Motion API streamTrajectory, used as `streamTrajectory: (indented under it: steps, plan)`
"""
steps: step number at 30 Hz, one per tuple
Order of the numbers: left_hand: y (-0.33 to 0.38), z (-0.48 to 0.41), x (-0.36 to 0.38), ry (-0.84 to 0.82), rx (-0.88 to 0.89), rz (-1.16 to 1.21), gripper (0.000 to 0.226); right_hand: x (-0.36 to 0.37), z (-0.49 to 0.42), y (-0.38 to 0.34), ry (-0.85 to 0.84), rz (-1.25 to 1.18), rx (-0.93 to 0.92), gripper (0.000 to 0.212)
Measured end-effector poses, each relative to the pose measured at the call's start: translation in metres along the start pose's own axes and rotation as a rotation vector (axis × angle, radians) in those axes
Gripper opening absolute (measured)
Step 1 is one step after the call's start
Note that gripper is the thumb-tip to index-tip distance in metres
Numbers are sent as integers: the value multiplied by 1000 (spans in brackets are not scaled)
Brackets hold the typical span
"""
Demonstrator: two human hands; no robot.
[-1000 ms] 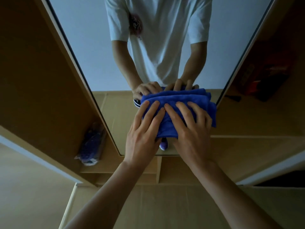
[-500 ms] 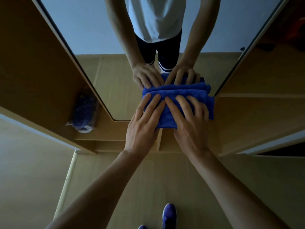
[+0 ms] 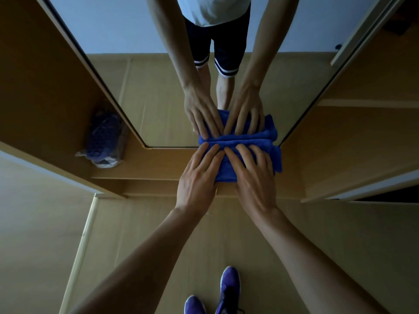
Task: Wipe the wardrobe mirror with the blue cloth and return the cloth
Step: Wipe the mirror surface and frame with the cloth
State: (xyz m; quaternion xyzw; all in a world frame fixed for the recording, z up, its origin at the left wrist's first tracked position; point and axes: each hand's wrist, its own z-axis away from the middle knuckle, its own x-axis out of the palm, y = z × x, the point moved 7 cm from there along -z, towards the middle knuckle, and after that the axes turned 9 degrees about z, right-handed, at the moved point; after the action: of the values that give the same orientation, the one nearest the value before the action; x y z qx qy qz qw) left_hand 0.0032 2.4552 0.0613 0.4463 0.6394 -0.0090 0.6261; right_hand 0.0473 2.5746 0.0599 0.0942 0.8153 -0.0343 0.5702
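Tan wooden wardrobe side panel (image 3: 45,87) at far left. Beside it, on a low shelf, a blue-patterned bundle in a clear plastic bag (image 3: 104,139), contents too dim to make out. Next along, the tall wardrobe mirror (image 3: 158,98), narrowing toward its bottom edge and reflecting forearms, dark shorts and floor.

Left hand (image 3: 197,177) laid flat, fingers straight and close together, pressing the left half of the folded blue terry cloth (image 3: 227,171). Grasps nothing, only pushes. Right hand (image 3: 255,180) likewise flat, fingers a little spread, pressing the right half. Neither nearer than the other: side by side, index fingers almost touching over the middle.

Cloth directly ahead of both palms and under the fingers, long axis running left to right, right end poking out past the right hand. Sits at the very bottom of the glass, top fold meeting its own reflection, lower part seemingly over the wooden rail beneath the mirror. Probably calls for a stroke back up or sideways, or for lifting the cloth away.

Further right, pale wooden shelves (image 3: 362,103) in shadow. Hidden: the cloth's centre beneath the fingers, both thumbs, the mirror's top beyond the frame. Purple shoes (image 3: 229,286) partly cut off at the bottom. No evident spot for returning the cloth.
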Motion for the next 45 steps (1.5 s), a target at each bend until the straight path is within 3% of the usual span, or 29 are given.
streamTrajectory:
  steps: [8,12,20,35,45]
  plan:
    - [2,0,8,-118,-110,33,58,2,0,4,-198,-98,20,63]
    - [28,-1,-9,-141,-83,7,52,-18,2,12,-299,-123,36,61]
    - [93,0,-88,-30,38,44,61,-130,-10,27,-153,-63,16,73]
    - [250,-53,-284,348,492,-15,54,-385,-71,52,377,9,27,57]
    - [344,-87,-398,588,686,-71,50,-522,-123,77,639,156,-32,75]
